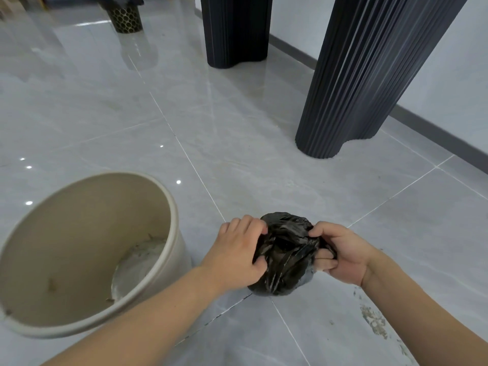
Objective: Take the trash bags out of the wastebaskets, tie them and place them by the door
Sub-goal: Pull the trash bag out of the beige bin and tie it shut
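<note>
The bag (284, 256) sits on the floor (237, 154) near me, right of centre. My left hand (237, 250) holds its left side and my right hand (340, 253) its right side, so the bag lies between my hands. Left of the bag, close beside my left forearm, the wastebasket (87, 249) stands on the floor with some debris in its bottom. Far right, a leg (369, 75) stands on the floor near the wall (449, 75). A second leg (236, 30) stands farther off, left of the first. At the far left stands a vase (126, 18).
</note>
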`<state>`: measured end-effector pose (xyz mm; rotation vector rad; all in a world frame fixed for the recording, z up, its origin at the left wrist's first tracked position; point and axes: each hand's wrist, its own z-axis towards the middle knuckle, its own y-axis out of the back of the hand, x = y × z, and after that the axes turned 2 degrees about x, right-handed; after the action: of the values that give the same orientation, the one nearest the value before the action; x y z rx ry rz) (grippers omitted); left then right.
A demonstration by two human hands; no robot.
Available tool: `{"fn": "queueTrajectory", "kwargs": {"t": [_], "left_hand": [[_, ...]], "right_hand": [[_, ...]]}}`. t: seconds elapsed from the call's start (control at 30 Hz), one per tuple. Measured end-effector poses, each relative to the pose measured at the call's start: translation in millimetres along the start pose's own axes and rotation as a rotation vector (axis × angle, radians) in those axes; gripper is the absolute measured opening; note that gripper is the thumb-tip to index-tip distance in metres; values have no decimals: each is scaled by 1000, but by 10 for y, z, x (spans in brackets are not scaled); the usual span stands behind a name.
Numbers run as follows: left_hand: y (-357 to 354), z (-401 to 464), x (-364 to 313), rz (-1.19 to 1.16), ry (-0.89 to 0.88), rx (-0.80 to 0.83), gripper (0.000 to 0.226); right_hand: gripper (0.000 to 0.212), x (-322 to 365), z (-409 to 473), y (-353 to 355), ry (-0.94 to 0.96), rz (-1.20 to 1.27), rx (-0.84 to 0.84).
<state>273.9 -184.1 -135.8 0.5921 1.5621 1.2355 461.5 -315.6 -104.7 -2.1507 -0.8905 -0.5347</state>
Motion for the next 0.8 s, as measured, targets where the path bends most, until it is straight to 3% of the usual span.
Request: {"fn": "queueTrajectory", "kwargs": {"t": [0.07,0.17,0.3,0.37,0.47,0.53,0.63,0.73,0.8], "left_hand": [[-13,-23,-10,-14,40,51,44],[93,-12,-97,-222,144,66,35],[219,8,-189,-636,305,190,25],[249,46,-236,-723,334,197,24],[277,128,-331,-633,305,232,25],[292,174,-367,-502,256,267,20],[309,169,-290,-290,301,382,33],[320,142,-172,-84,385,477,24],[326,151,-158,-102,426,473,18]], "right_hand": [[9,-11,10,-6,-1,48,8],[11,-30,36,-28,20,-4,11],[26,-52,41,-96,122,-168,-185],[33,-40,34,-188,157,-277,-295],[43,-32,7,-334,183,-483,-418],[51,-40,-5,-363,323,-743,-517],[58,-43,-13,-245,504,-1173,-709],[56,-41,0,-76,415,-1434,-794],[61,-71,15,-56,328,-1635,-773]]}}
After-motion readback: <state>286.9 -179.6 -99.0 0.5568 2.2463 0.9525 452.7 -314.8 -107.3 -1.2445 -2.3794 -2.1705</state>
